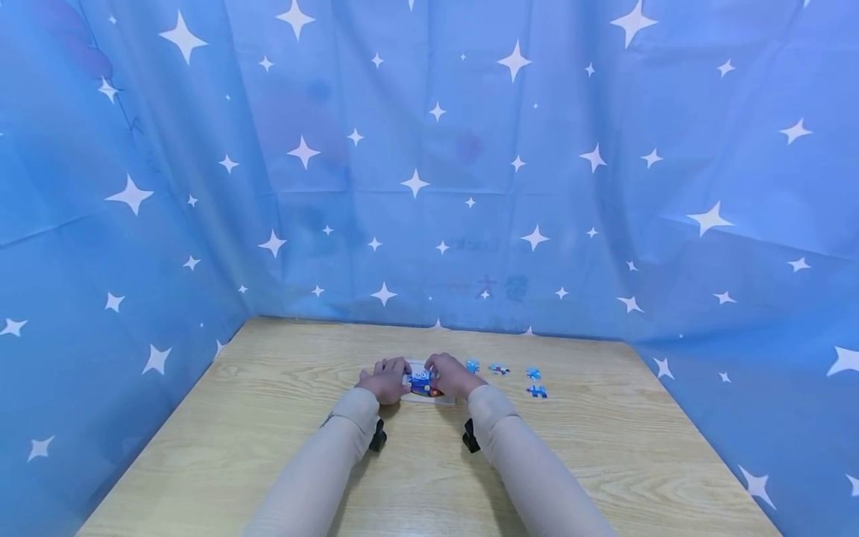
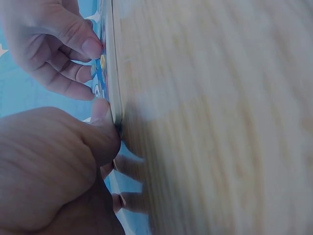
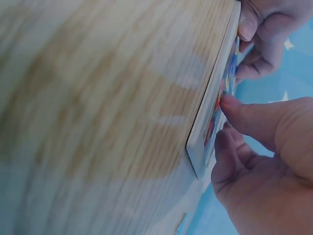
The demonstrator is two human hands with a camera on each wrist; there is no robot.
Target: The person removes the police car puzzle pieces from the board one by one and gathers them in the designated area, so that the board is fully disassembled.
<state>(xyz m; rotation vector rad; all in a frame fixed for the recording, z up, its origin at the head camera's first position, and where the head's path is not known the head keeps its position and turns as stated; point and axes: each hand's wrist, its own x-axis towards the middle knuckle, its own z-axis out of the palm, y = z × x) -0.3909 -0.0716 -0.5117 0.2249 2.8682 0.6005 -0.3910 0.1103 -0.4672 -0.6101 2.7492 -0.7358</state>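
Observation:
A small jigsaw puzzle [image 1: 420,382] with a blue cartoon vehicle lies in a pale, thin-rimmed tray [image 1: 429,400]. My left hand [image 1: 385,382] holds the tray at its left side. In the left wrist view its thumb [image 2: 101,111] sits right at the rim. Over the right part of the picture is my right hand [image 1: 452,375], fingers bent. The right wrist view has its thumb tip [image 3: 231,104] on the puzzle surface and its other fingers curled at the far side. I cannot tell whether a piece is pinched there.
Several loose blue jigsaw pieces lie right of the right hand, among them a far-right piece [image 1: 537,391] and one with red in it [image 1: 499,368]. The wooden table [image 1: 604,462] ends at a blue star-patterned curtain [image 1: 429,261]. Black bands [image 1: 471,435] hang under the wrists.

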